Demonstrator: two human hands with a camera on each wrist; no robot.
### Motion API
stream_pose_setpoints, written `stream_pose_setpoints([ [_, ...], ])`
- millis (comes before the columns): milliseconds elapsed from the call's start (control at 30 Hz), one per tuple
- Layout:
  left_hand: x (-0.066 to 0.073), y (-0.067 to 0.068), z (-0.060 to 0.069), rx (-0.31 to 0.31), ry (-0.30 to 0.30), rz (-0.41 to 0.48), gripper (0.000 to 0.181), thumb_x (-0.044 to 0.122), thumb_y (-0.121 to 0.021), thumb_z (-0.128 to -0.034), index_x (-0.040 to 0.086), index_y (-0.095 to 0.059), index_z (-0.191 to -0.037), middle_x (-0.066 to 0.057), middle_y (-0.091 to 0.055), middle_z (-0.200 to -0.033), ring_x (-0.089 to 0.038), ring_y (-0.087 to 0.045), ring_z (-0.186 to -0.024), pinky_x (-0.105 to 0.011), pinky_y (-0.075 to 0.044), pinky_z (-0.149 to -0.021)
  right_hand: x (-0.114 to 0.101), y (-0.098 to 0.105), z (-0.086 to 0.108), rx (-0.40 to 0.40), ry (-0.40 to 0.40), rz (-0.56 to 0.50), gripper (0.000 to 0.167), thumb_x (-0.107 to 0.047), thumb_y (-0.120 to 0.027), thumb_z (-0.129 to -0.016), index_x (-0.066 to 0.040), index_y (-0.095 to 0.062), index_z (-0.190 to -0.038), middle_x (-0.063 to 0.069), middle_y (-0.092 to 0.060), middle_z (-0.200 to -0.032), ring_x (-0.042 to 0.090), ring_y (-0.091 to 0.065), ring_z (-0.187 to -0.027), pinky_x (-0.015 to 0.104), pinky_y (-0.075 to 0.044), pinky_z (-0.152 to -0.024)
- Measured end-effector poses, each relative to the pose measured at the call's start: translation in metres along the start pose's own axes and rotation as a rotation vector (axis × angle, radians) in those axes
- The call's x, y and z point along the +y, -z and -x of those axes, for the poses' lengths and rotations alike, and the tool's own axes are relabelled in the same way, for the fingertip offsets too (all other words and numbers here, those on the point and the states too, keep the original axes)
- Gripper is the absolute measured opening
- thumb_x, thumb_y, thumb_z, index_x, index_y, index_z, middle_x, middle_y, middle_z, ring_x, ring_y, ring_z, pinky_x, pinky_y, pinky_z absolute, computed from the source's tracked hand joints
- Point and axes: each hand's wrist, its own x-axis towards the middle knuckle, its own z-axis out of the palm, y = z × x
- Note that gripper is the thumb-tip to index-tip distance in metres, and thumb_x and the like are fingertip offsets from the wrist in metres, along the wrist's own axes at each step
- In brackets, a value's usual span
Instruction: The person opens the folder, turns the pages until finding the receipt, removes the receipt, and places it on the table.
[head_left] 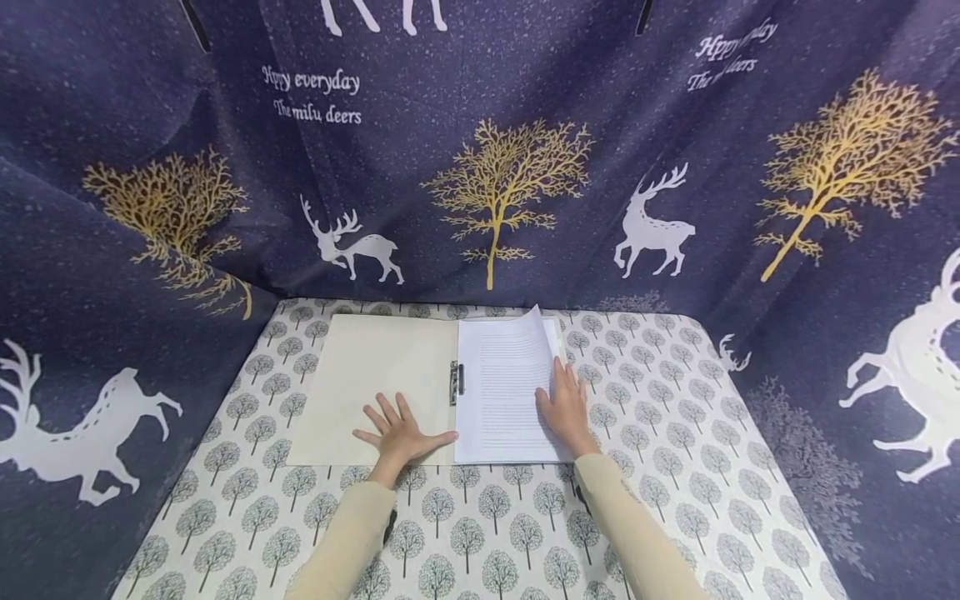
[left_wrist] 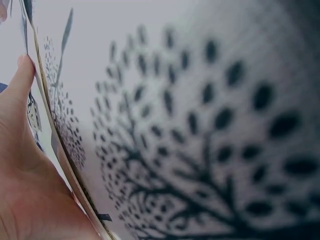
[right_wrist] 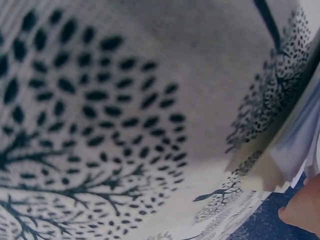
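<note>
An opened cream folder [head_left: 352,358] lies flat on the table, with a metal clip [head_left: 454,383] near its spine. A stack of printed sheets [head_left: 510,400] rests on the folder's right half; the top sheet's far right corner curls upward. My left hand [head_left: 401,437] rests spread on the left cover, its thumb stretched to the left edge of the sheets. At the right edge of the stack is my right hand [head_left: 567,408], fingers extended along that edge and thumb over the page. In the right wrist view, a fingertip [right_wrist: 300,212] shows beside the paper edges.
A white cloth [head_left: 465,533] printed with grey trees covers the table. Dark blue curtains [head_left: 420,192] with deer and golden trees hang behind the table and at both sides.
</note>
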Motion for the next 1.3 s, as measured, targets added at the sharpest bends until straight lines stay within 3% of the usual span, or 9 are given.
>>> stream_pose_setpoints([
  [567, 0.002, 0.000, -0.002, 0.006, 0.001, 0.005, 0.150, 0.087, -0.065, -0.0573, 0.003, 0.013, -0.154, -0.029, 0.030, -0.155, -0.057, 0.029, -0.138, -0.085, 0.016, -0.098, -0.014, 0.004, 0.000, -0.046, 0.070, -0.073, 0.080, -0.023, -0.063, -0.093, -0.004, -0.017, -0.155, 0.021, -0.029, -0.158, 0.042, -0.030, -0.145, 0.055, -0.024, -0.121],
  [933, 0.002, 0.002, -0.001, 0.005, -0.005, 0.005, 0.149, 0.086, -0.065, -0.0585, 0.002, 0.012, -0.154, -0.031, 0.029, -0.155, -0.058, 0.028, -0.137, -0.085, 0.015, -0.098, -0.026, 0.003, 0.010, -0.095, 0.040, -0.131, 0.084, -0.027, -0.062, -0.094, -0.004, -0.010, -0.156, 0.020, -0.020, -0.162, 0.038, -0.026, -0.148, 0.051, -0.023, -0.122],
  [1300, 0.003, 0.002, 0.003, 0.037, -0.013, 0.042, 0.147, 0.082, -0.069, -0.0588, 0.001, 0.008, -0.155, -0.031, 0.027, -0.155, -0.058, 0.028, -0.138, -0.084, 0.016, -0.099, -0.043, 0.000, 0.018, -0.085, 0.047, -0.219, 0.083, -0.022, -0.064, -0.092, 0.000, -0.014, -0.155, 0.023, -0.020, -0.161, 0.039, -0.025, -0.148, 0.050, -0.021, -0.123],
])
